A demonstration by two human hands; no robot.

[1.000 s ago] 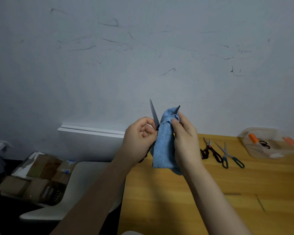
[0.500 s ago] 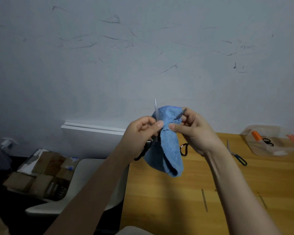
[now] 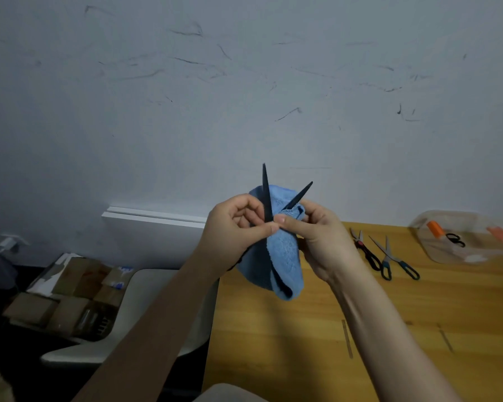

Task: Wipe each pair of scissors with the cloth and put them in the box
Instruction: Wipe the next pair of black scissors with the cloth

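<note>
The left hand [image 3: 235, 227] pinches the open scissors [image 3: 266, 195] just below the blades; the right hand [image 3: 323, 239] fingers [image 3: 291, 226] pinch the blue cloth [image 3: 279, 256] round one blade (tips jut above them). Best to draw the cloth tipward, fingers behind the edge.

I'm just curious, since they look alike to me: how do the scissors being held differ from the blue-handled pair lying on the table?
The held scissors are up in the air, blades pointing upward; the blue-handled scissors lie flat on the table. The held scissors are gripped by the left hand, with the right hand pinching the blue cloth at one blade; no hand is on the blue-handled scissors. Both have their blades spread open.
</note>
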